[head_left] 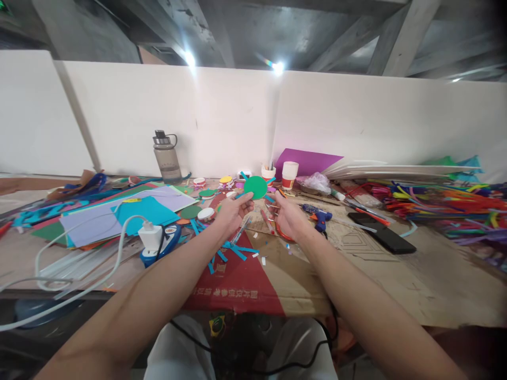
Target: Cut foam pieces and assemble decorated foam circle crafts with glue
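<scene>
My left hand (pixel 233 210) is raised over the cardboard mat and pinches a green paper disc (pixel 255 187) with blue strips sticking out of its edge. A little to the right, my right hand (pixel 285 216) hovers palm up with its fingers apart; an orange ring shape shows under it, and whether it holds that I cannot tell. Loose blue paper strips (pixel 233 249) lie on the mat below both hands.
Coloured paper sheets (pixel 119 214), a white charger with cable (pixel 150 235) and a water bottle (pixel 167 157) are at left. A blue glue gun (pixel 318 215), a black phone (pixel 382 232), paper cups (pixel 289 174) and a heap of pipe cleaners (pixel 443 203) lie at right.
</scene>
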A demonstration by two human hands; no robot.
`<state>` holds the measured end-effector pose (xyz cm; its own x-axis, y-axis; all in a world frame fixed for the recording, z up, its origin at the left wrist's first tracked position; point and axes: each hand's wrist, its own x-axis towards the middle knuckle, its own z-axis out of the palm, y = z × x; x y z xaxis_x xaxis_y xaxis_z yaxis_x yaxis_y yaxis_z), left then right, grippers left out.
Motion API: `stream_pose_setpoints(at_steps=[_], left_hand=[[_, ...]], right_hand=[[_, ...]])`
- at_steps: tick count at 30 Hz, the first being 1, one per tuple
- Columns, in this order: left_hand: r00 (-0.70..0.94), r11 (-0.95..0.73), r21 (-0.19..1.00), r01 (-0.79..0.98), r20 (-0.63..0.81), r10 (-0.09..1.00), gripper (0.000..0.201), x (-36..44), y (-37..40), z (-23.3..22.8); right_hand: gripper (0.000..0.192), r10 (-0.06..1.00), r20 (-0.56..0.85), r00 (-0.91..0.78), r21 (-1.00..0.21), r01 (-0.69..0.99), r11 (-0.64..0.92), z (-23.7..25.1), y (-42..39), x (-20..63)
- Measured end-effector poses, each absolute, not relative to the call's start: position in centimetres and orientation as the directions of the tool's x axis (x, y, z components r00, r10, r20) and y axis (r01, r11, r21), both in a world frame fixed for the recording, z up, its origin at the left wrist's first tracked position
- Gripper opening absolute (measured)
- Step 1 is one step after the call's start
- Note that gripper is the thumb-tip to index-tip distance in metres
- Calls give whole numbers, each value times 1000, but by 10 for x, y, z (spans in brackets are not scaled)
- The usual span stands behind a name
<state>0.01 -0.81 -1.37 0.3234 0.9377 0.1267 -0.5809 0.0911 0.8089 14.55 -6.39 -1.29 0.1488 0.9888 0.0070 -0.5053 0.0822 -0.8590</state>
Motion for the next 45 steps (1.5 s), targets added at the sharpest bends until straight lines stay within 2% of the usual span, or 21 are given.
stream_pose_setpoints(at_steps=[10,15,22,26,29,35,39,42,45], left_hand=[[305,86,795,-600,128,944,42,1,-6,-15],[302,80,797,-599,132,944,39,1,-8,-13],[318,70,820,-568,141,937,37,-2,-6,-9],[309,46,846,-531,143,940,38,-7,-5,-6],[269,32,853,-521,128,955,42,-9,-4,-3],[253,37,860,-509,108,961,42,-10,3,-7],[270,46,890,-453,87,959,36,-9,8,-15],[317,75,911,-405,63,947,30,-9,8,-20],[328,112,911,-396,27,944,24,-9,7,-21]], right_hand=[[22,994,69,84,-865,-492,101,-16,-62,145],[17,998,-22,61,-813,-582,18,-11,-66,143],[31,992,-115,51,-803,-593,-63,-5,-67,149],[18,956,-83,283,-862,-502,73,-12,-60,158],[24,918,-32,395,-883,-441,158,-15,-56,168],[30,913,33,407,-895,-394,208,-16,-55,177],[36,915,93,393,-908,-344,240,-19,-56,177],[41,898,183,400,-928,-232,293,-23,-54,180],[44,867,276,415,-946,-44,322,-26,-51,183]])
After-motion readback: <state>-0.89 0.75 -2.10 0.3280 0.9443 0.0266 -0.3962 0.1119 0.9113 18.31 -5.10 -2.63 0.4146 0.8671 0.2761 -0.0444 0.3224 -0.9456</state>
